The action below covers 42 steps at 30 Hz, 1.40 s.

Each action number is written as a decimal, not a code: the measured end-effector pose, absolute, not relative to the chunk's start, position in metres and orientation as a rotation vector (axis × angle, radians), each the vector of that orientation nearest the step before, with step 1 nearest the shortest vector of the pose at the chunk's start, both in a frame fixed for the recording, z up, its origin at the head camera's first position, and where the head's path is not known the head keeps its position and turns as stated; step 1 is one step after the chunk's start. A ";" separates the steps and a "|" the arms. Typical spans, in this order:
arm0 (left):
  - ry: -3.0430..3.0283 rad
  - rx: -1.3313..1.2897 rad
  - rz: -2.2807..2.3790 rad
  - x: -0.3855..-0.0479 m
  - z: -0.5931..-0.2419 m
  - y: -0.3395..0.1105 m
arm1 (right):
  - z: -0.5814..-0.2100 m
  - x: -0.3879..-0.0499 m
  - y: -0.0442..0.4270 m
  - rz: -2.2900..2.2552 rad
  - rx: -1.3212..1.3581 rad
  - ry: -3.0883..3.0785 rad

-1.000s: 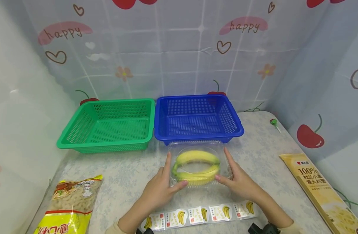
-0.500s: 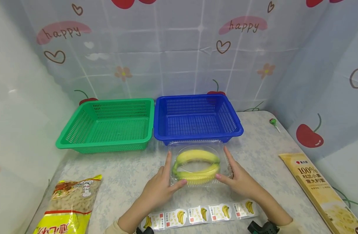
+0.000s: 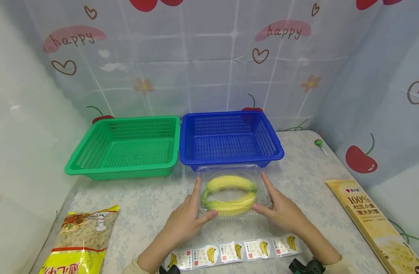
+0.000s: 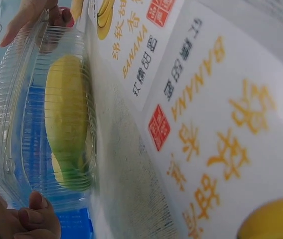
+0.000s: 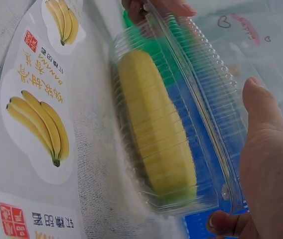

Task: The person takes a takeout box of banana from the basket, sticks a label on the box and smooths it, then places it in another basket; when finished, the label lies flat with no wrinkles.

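A clear plastic clamshell container (image 3: 230, 168) with bananas (image 3: 231, 183) inside lies on the table just in front of the blue basket. My left hand (image 3: 184, 220) grips its left side, thumb on the near edge and index finger along the side. On the opposite side, my right hand (image 3: 285, 211) holds it the same way. In the left wrist view, curled fingers (image 4: 38, 216) show at the container's corner. The lid looks closed. Nearer to me lies a strip of banana stickers (image 3: 231, 252), between my forearms.
Behind the container stand a blue basket (image 3: 223, 146) and, left of it, a green basket (image 3: 137, 152). A bag of pasta (image 3: 80, 241) lies at the left. Along the right edge are a yellow noodle package (image 3: 374, 224) and a small green lollipop (image 3: 320, 144).
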<state>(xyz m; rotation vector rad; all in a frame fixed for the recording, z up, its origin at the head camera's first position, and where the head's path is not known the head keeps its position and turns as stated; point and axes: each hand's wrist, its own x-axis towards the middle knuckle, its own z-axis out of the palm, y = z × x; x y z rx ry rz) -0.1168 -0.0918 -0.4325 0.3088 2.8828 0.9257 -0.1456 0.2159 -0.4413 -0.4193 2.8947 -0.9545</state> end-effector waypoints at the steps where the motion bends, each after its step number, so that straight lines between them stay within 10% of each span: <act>1: 2.884 0.307 0.928 -0.117 -0.433 -0.092 | -0.441 -0.146 0.216 -0.940 -0.411 2.898; 20: 2.945 0.188 0.875 -0.098 -0.409 -0.112 | -0.425 -0.134 0.211 -0.745 -0.430 3.296; 42: 2.696 0.262 0.790 -0.044 -0.414 -0.178 | -0.426 -0.074 0.111 -1.164 -1.371 2.689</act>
